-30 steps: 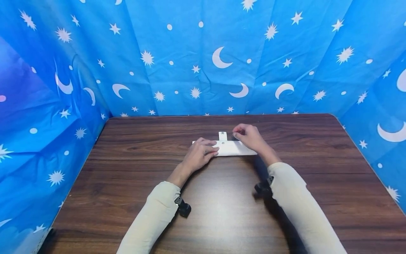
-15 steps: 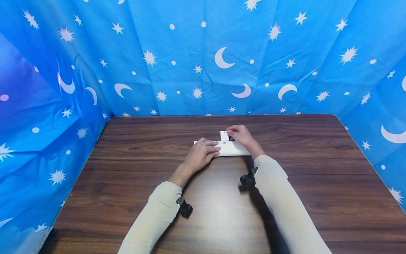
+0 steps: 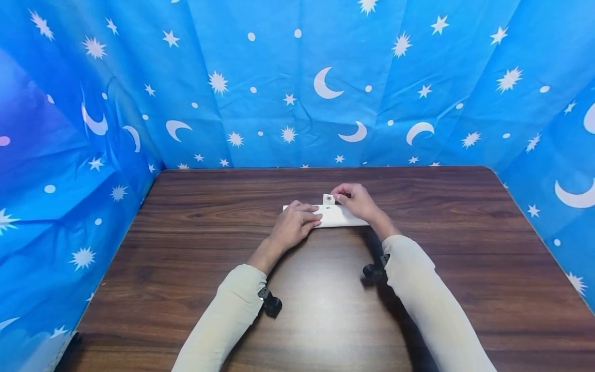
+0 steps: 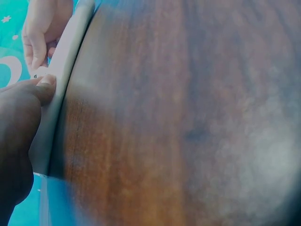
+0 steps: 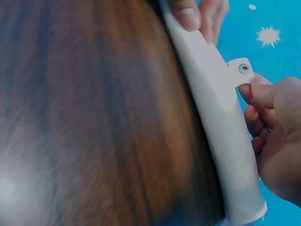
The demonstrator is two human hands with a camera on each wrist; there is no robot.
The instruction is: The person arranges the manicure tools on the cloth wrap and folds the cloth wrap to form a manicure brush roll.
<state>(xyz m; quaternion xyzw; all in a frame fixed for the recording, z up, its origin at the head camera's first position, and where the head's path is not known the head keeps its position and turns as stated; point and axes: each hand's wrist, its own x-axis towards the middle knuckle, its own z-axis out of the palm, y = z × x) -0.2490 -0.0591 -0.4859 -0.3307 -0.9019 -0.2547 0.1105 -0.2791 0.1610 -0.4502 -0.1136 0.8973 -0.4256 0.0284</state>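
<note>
A long white rolled case (image 3: 344, 219) lies across the far middle of the table. From its far edge rises a short snap tab (image 3: 328, 199), whose metal snap (image 5: 243, 68) shows clearly in the right wrist view. A second snap sits on the case just below the tab. My left hand (image 3: 290, 225) holds the case's left part, thumb along the near side and fingers over the top. With thumb and forefinger, my right hand (image 3: 357, 201) pinches the tab's right corner. The other right fingers are curled behind the case in the right wrist view.
The dark wood-grain table (image 3: 316, 299) spreads out in front of the case. A blue cloth (image 3: 279, 67) with white stars and moons hangs behind and at the sides. Each sleeve cuff carries a small black camera (image 3: 271, 305).
My right hand has come in from the right and taken hold of the tab. The tab now looks shorter, tipped up towards the case. The left hand keeps its place.
</note>
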